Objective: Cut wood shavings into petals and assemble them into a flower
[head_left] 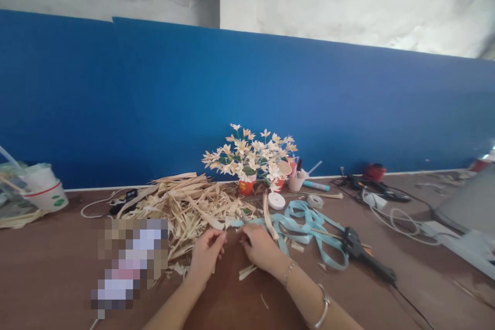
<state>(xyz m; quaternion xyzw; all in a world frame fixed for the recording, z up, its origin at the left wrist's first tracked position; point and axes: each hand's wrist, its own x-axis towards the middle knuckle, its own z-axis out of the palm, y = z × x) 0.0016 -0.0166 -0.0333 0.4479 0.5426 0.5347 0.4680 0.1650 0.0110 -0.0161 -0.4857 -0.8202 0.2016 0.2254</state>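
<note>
Looks like fiddly shaping beside the husks [185, 201] piled far-left — left hand [207, 252] pinched, right hand [261, 247] curled, can't tell if either grips anything — next move probably wants a light touch

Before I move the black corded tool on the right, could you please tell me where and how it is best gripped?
I'd take the black corded tool by its slimmer handle, coming from the near right: the handle angles that way, while the wider head lies by the light-blue ribbon.
</note>
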